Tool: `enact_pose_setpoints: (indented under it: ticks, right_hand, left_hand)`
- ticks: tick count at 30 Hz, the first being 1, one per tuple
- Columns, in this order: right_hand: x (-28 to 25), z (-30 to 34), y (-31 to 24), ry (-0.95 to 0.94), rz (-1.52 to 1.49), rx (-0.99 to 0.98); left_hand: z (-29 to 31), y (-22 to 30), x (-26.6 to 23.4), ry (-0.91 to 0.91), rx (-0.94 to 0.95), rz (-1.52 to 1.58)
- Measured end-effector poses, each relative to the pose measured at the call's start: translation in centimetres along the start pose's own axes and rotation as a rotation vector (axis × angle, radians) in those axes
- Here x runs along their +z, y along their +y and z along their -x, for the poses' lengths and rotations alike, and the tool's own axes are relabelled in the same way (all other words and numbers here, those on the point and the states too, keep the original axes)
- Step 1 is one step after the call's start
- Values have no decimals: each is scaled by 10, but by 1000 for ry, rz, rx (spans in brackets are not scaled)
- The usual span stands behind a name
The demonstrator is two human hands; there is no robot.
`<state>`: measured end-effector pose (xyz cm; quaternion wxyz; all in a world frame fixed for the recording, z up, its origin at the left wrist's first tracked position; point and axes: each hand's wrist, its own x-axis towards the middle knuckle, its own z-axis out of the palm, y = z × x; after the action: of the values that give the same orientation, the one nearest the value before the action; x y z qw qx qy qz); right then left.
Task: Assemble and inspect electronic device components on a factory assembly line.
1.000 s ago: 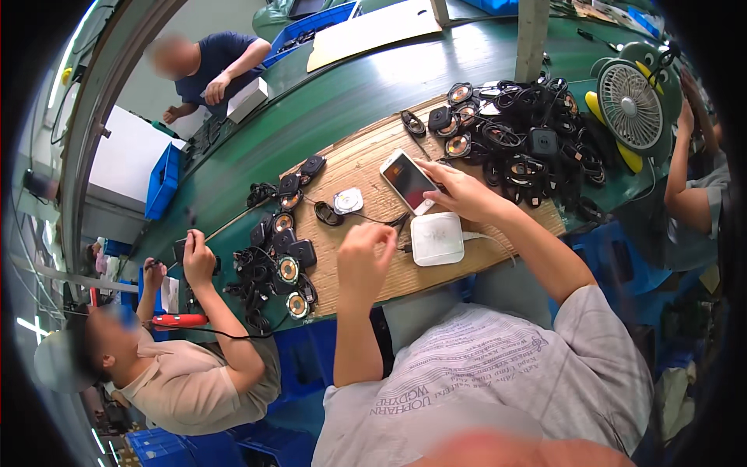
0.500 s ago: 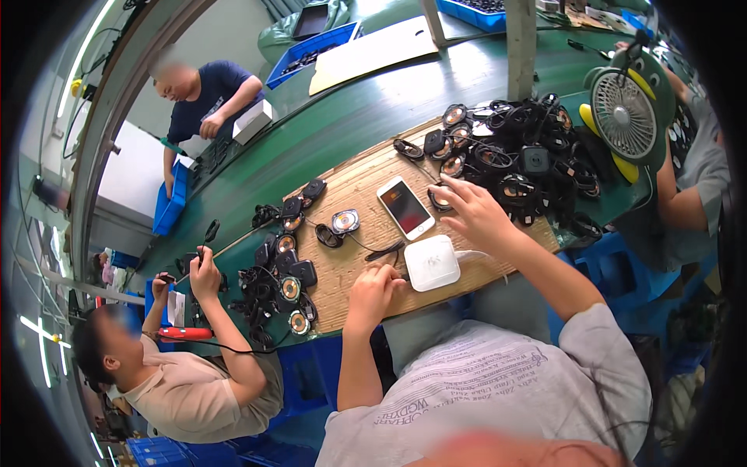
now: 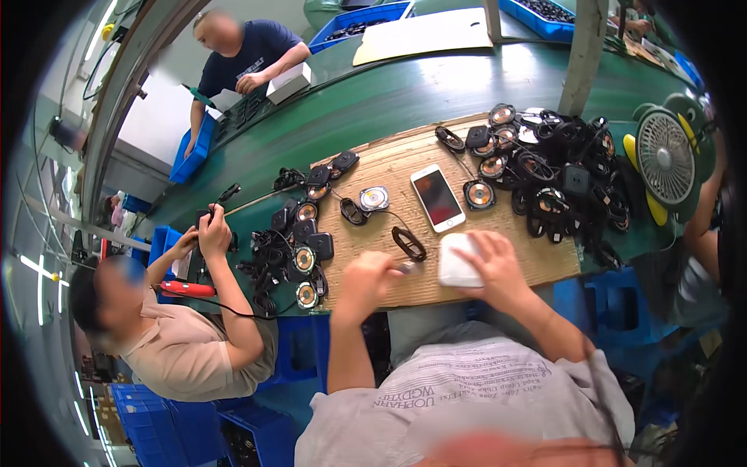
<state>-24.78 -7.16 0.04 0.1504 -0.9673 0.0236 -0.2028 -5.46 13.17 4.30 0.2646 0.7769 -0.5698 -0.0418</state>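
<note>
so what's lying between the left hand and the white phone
A looped black cable lies on the cardboard between the left hand and the white phone; the head view shows it.

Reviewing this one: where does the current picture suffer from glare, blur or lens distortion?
Head view: pale glare streaks the green worktop beyond the cardboard; head view: the left hand looks soft and smeared, while the phone reads crisper; head view: fisheye distortion bends straight edges toward the rim, and the corners fall to black.
</note>
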Motion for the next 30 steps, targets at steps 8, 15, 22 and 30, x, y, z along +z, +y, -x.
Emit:
enact_pose_setpoints:
  ticks: [8,15,22,30]
  right_hand:
    - [-17,18,32,103,-47,206]
    - [-15,12,30,139,-58,218]
    - [-13,13,24,149,-91,211]
    - [-11,19,26,148,-71,216]
  left_hand:
    - [-3,-7,-9,333,-558,16]
    - [-31,-20,46,291,-455,-628]
    - [-21,-55,-13,276,-464,471]
    - [-16,-73,-116,923,-400,1060]
